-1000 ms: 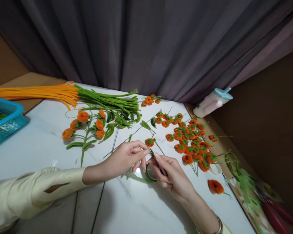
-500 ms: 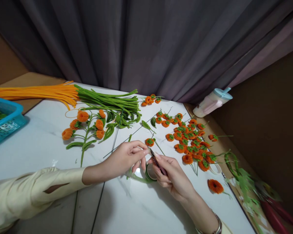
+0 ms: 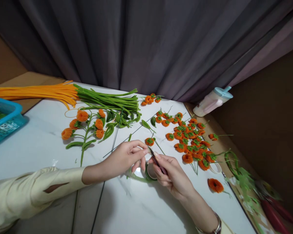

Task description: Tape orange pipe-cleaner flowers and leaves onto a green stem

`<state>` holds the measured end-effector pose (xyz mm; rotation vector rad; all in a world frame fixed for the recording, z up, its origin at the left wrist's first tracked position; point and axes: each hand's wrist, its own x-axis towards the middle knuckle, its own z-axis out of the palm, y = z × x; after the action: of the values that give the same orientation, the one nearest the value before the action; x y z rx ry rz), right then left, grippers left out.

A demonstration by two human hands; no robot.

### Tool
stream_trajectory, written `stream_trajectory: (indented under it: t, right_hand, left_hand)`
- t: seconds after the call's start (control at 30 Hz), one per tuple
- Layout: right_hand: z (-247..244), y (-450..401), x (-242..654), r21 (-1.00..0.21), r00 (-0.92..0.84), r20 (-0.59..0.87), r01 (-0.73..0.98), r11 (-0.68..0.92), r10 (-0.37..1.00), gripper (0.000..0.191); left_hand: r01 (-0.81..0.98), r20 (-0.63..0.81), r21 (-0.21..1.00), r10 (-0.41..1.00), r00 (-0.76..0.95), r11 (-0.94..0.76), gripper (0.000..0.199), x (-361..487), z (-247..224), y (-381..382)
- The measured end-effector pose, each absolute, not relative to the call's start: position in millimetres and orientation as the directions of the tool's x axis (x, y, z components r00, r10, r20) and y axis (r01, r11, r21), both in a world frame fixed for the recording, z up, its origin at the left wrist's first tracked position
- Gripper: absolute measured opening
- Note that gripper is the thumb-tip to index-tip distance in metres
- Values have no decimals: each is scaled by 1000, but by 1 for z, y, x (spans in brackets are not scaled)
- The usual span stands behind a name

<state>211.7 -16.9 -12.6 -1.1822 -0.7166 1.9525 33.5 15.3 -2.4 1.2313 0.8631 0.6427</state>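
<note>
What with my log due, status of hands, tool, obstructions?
Right hand: fingers gripping slim, dark-handled metal tool. Left hand: fingers near tool tip, contact unclear. Fuzzy round orange flower near tip; no obstruction evident.

There is one pointed hand tool, one blue basket, one lidded cup, and one branch with six orange blossoms; the loose blossoms are more than twenty.

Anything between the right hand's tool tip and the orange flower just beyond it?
Nothing visible. In this view the tool in the right hand ends right by the orange flower, with the left hand beside the tool's tip. Depth unclear.
</note>
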Motion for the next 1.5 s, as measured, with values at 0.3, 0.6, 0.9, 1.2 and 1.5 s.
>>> stream_trajectory:
  t: [0.3,0.6,0.9,1.2,1.5]
  right_hand:
    - [-15,-17,213,-765,-312,-493,-288,-575,812,38]
    - [-1,-14,233,-904,-113,-401,-108,-413,909,43]
    - [1,-83,356,-548,459,55,756,-357,887,62]
    - [14,-147,432,-338,733,72,656,-674,677,61]
    - [7,-133,433,-657,716,-109,469,-590,690,59]
  left_hand:
    - [32,-215,971,811,544,236,21,33,-3,15]
    - [37,-200,976,822,533,214,23,33,0,16]
    - [40,-197,977,812,549,210,22,29,6,16]
    - [113,-193,981,791,581,156,30,28,8,13]
    - [186,-194,977,809,555,107,28,27,21,11]
